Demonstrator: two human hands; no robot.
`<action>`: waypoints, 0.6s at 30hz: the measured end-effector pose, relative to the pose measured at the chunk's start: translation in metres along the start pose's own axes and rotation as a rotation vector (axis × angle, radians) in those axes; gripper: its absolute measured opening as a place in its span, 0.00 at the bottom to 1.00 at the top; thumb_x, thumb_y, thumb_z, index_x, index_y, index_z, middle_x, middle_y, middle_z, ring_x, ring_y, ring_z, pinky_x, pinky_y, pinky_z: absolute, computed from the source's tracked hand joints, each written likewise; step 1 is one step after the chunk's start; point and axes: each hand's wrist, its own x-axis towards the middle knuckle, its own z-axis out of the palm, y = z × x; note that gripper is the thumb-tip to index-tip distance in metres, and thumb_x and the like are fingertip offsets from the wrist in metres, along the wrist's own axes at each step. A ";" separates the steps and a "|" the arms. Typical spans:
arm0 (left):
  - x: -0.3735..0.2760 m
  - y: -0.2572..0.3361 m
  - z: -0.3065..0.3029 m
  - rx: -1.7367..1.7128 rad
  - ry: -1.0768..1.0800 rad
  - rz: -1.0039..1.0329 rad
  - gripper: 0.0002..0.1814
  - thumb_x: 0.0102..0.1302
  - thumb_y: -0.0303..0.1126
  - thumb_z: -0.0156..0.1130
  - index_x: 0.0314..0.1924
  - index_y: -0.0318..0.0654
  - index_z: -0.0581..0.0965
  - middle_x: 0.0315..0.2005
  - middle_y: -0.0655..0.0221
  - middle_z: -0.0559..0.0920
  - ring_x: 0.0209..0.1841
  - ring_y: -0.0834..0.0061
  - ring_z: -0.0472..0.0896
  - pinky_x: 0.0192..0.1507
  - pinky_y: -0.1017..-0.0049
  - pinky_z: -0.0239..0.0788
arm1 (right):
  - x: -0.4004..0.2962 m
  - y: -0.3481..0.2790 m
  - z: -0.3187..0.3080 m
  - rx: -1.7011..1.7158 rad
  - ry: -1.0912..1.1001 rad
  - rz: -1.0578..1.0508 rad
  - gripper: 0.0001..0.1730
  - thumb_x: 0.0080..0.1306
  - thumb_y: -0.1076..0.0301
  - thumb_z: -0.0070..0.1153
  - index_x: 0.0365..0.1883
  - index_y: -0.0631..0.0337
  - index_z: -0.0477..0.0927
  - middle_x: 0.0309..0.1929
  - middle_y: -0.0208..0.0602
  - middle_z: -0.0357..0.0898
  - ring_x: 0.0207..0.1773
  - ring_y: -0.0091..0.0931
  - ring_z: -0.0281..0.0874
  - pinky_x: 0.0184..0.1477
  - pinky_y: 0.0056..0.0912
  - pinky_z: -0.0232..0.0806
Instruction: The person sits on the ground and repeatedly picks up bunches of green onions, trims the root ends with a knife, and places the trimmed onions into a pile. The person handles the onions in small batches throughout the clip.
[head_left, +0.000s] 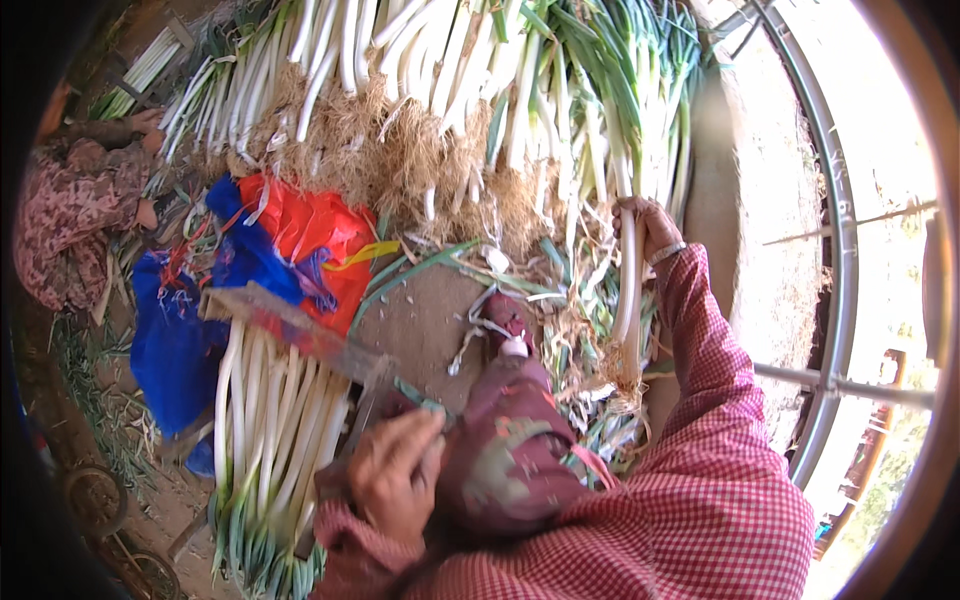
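Observation:
My right hand (649, 227) grips a green onion stalk (628, 281) around its white shank, with its roots hanging down and green leaves above. More such stalks, uncleaned, form a large pile (420, 60) at the top, their bushy brown roots (420, 150) towards me. Over my lap, my left hand (397, 469) is raised with its fingers loosely bent; nothing shows in it. Left of that hand, peeled white stalks (274, 420) lie side by side on a rack with a wooden bar (292, 330) across its near end, their green tops pointing to the bottom of the view.
Red (330, 247) and blue (169, 352) plastic sheets lie left of centre. Another person's patterned sleeve (90, 202) and hands are at the far left. A concrete ledge (716, 180) and metal railing (840, 247) run along the right. Peelings (592, 300) litter the ground.

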 end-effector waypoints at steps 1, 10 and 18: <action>-0.004 0.003 -0.002 -0.156 0.026 -0.098 0.12 0.57 0.28 0.62 0.42 0.38 0.81 0.38 0.62 0.82 0.41 0.63 0.80 0.46 0.69 0.71 | -0.023 -0.010 0.007 -0.019 -0.008 0.055 0.12 0.64 0.67 0.50 0.39 0.68 0.77 0.28 0.40 0.78 0.27 0.30 0.76 0.29 0.34 0.73; -0.046 0.107 0.104 -0.789 -0.545 -0.251 0.29 0.65 0.50 0.58 0.57 0.35 0.70 0.43 0.58 0.80 0.49 0.65 0.77 0.51 0.67 0.70 | -0.176 -0.001 0.035 -0.172 0.040 0.089 0.14 0.63 0.60 0.56 0.37 0.64 0.77 0.28 0.36 0.80 0.26 0.27 0.78 0.30 0.29 0.74; -0.074 0.075 0.208 -1.125 -0.489 -0.402 0.19 0.62 0.26 0.57 0.52 0.31 0.68 0.40 0.52 0.81 0.33 0.61 0.82 0.32 0.64 0.80 | -0.263 0.117 0.004 -0.213 -0.074 0.134 0.27 0.67 0.47 0.49 0.40 0.68 0.74 0.25 0.38 0.79 0.21 0.26 0.75 0.24 0.27 0.71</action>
